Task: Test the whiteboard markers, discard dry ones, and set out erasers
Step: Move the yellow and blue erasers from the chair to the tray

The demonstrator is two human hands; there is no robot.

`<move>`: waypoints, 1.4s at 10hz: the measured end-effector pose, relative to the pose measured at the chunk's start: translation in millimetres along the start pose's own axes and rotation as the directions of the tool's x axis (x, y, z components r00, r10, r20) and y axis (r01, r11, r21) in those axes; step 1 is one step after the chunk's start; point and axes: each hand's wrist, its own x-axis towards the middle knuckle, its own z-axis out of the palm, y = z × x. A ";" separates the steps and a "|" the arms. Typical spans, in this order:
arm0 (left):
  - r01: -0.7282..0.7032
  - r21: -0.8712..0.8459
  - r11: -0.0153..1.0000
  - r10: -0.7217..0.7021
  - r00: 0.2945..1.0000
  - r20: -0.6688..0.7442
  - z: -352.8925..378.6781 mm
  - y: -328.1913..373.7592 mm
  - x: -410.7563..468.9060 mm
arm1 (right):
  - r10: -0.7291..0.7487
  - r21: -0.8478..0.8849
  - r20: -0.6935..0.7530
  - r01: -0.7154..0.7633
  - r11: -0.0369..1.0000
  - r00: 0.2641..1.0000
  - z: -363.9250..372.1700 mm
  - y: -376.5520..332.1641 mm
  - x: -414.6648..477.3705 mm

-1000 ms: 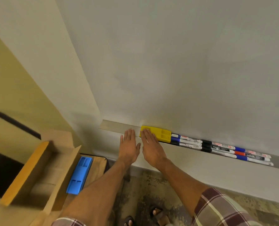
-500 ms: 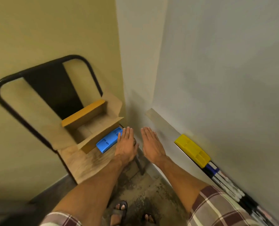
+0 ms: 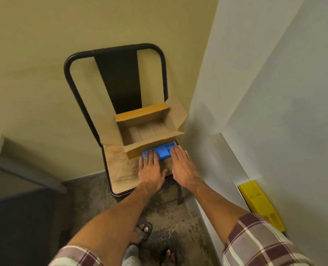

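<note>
Beside the whiteboard corner, a chair [image 3: 119, 175] carries an open box [image 3: 145, 131] with the blue eraser [image 3: 162, 152] in front, where left hand [image 3: 150, 172] and right hand [image 3: 183, 167] reach flat, fingers spread, gripping nothing, seemingly to collect it

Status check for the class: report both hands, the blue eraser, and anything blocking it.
Left hand and right hand flat, open, holding nothing. Blue eraser on chair seat, fingertips over it. Cardboard box sits close behind, flap overhanging the eraser.
</note>
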 end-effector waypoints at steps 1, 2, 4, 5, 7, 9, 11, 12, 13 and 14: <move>0.016 -0.017 1.000 -0.016 1.000 -0.013 0.1 -1.9 5.5 | -0.021 0.007 0.038 0.021 1.000 0.999 4.4 -2.7 13.5; 0.026 -0.033 0.999 -0.027 1.000 -0.016 1.9 -4.4 10.3 | -0.026 0.017 0.067 0.025 1.000 0.997 5.9 -4.7 25.3; 0.005 -0.029 1.000 -0.005 1.000 -0.021 10.3 -9.1 14.2 | -0.034 0.056 0.097 0.029 0.998 0.995 8.3 -6.6 35.5; -0.012 -0.048 0.999 0.009 0.998 -0.057 7.7 -8.7 15.3 | -0.016 0.058 0.057 0.012 0.998 0.998 12.0 -8.0 33.9; -0.022 -0.025 0.999 0.020 0.998 -0.060 5.5 -8.3 14.6 | 0.041 0.199 0.037 -0.047 0.979 0.998 8.6 -7.7 29.4; 0.010 -0.136 0.991 -0.007 1.000 0.026 8.7 -10.6 11.2 | 0.060 0.080 0.005 -0.060 0.995 0.998 12.3 -13.8 21.9; 0.012 -0.158 0.987 -0.008 1.000 0.027 0.6 0.6 -1.2 | 0.104 0.181 -0.028 -0.097 0.979 0.994 3.1 -12.5 -2.1; -0.028 -0.124 0.992 0.031 0.999 0.022 -5.6 7.9 -11.1 | 0.141 0.174 -0.028 -0.134 0.976 0.990 -7.4 -8.7 -16.8; -0.065 -0.108 0.992 0.064 0.998 -0.016 -13.5 19.7 -21.3 | 0.114 0.279 -0.114 -0.078 0.957 0.987 -15.1 0.9 -28.3; -0.122 -0.106 0.987 0.118 0.992 -0.039 -21.4 30.9 -28.0 | 0.183 0.283 -0.121 -0.143 0.949 0.976 -24.2 5.2 -41.2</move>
